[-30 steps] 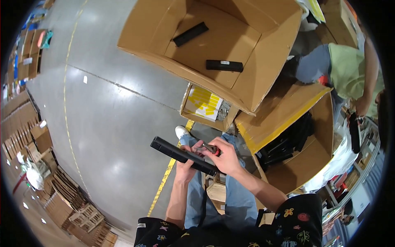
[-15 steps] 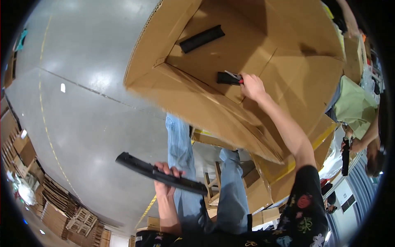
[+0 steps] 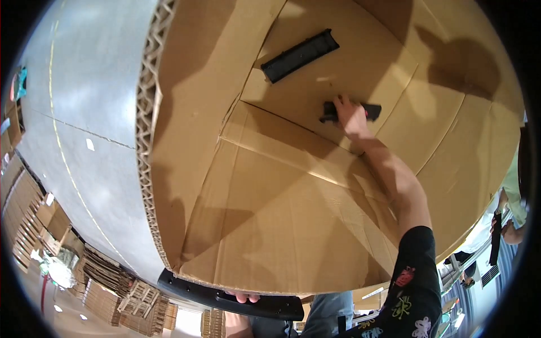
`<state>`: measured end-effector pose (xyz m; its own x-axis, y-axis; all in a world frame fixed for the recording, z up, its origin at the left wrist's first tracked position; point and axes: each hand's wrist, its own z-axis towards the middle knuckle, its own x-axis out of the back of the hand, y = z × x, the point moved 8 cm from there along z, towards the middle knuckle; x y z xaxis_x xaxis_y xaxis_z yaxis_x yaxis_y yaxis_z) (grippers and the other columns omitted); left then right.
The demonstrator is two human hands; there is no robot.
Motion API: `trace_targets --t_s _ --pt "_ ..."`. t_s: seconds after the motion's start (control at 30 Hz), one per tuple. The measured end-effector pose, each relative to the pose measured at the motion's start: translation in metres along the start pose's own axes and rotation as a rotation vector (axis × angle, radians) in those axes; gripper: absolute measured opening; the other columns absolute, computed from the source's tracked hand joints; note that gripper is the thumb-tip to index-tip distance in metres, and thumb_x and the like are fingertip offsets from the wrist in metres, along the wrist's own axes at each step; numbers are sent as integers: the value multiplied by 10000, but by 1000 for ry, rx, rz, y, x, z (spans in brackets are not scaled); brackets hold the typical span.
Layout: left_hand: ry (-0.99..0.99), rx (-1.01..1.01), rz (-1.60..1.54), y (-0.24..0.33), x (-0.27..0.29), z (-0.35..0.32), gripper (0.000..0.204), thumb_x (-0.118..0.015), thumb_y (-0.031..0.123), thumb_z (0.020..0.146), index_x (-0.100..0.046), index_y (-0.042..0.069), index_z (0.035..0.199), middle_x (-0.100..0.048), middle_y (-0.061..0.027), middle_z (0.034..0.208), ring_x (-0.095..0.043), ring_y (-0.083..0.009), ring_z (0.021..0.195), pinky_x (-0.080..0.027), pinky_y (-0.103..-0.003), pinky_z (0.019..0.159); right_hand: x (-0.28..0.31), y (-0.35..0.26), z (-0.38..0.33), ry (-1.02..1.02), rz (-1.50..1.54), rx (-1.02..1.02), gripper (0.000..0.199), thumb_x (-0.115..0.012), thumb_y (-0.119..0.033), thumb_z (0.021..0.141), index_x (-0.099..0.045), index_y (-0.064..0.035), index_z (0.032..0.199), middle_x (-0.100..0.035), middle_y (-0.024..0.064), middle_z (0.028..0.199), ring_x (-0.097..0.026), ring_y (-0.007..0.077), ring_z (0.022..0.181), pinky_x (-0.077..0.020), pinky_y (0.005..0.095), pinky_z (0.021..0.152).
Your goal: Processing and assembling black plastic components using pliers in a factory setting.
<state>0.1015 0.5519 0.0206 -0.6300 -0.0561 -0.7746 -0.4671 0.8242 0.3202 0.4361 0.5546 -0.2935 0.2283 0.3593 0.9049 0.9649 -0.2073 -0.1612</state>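
Deep in the large cardboard box point(image 3: 270, 219), my right hand point(image 3: 353, 115) closes around a short black plastic piece point(image 3: 373, 111) near the bottom. A small spot of red shows beside the fingers; what it belongs to is mostly hidden. Farther back in the box lies a black channel-shaped plastic piece point(image 3: 301, 55), apart from the hand. Below the box's near edge, my left hand point(image 3: 247, 297) grips a long, slightly curved black plastic strip point(image 3: 276, 307). Only some left fingertips show over the strip, and the box hides part of it.
The box's thick corrugated edge point(image 3: 147, 129) rises on the left, beside the grey floor point(image 3: 96, 90) with its yellow line. Stacked flat cardboard point(image 3: 107, 269) and a wooden pallet point(image 3: 138, 298) stand at the lower left. At the far right another person's hand point(image 3: 511, 232) holds a black part.
My view has moved in closer over the box. The right hand has gone from holding red-handled cutters by the short piece to gripping that piece. My left hand and strip now sit lower, partly behind the box.
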Motion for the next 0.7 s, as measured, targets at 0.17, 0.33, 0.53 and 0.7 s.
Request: trace_targets --t_s 0.17,0.33,0.53,0.7 --pt "9 90 323 9 -28 13 287 -397 296 968 -575 78 917 -659 -169 1001 -655 -301 860 -496 -462 800 75 -60 133 -76 -74 131 395 -667 -147 765 -539 -68 1130 -600 134 1056 -672 257 755 -525 375 631" --pt "-61 164 693 39 -39 43 351 -374 320 972 -586 60 869 -662 -161 995 -659 -292 839 -505 -432 782 17 -36 202 -307 -370 163 406 -532 -116 887 -486 -135 1290 -630 101 1089 -680 228 839 -522 373 662" --pt "176 46 1253 108 -58 13 182 -592 161 861 -617 46 1000 -648 -169 1080 -661 -314 910 -505 -436 852 9 -55 204 -476 -165 -41 419 -465 -132 932 -483 -209 1344 -629 100 1144 -663 257 921 -525 380 698" --pt "-210 152 1510 119 -74 42 334 -695 93 608 -681 32 935 -588 -134 1207 -673 -278 880 -544 -339 730 -42 1 135 -394 -232 -16 415 -513 -96 870 -558 -244 1255 -340 131 1453 -677 249 856 -530 374 670"
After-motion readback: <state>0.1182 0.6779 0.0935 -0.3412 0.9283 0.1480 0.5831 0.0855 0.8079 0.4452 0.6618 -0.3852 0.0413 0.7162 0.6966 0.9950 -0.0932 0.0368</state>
